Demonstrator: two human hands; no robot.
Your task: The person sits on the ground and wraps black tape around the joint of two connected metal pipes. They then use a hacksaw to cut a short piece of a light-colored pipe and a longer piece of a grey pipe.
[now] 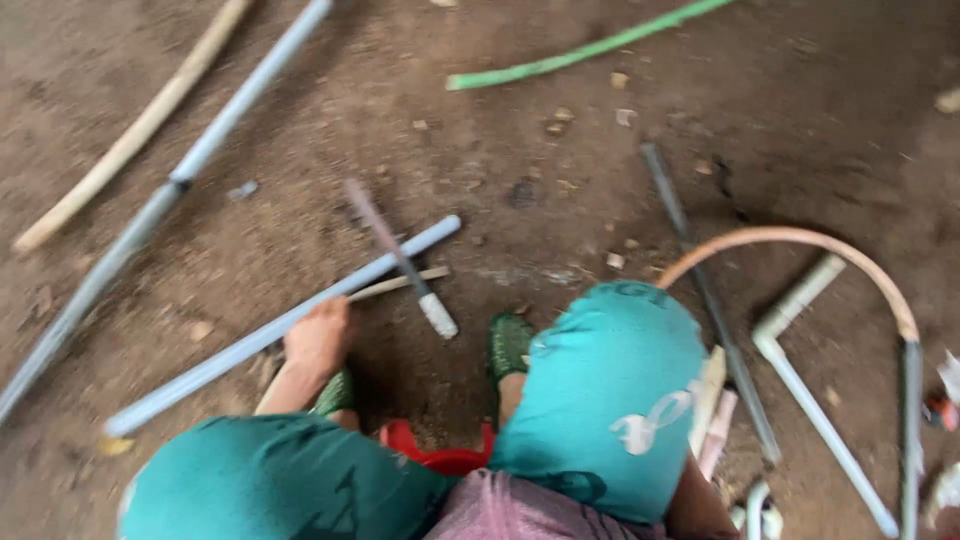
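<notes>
Whole view smeared by motion blur. Left hand [320,338] on the grey pipe [285,325]: fingers not separable, grip unreadable. Right hand hidden behind the teal knee [600,385] (only the forearm shows at the bottom edge). Hacksaw [398,258] blurred, its blade indistinct. Long grey pipe [160,200] and green hose [580,48] run off the frame. Red object [440,455] mostly covered by the legs.
</notes>
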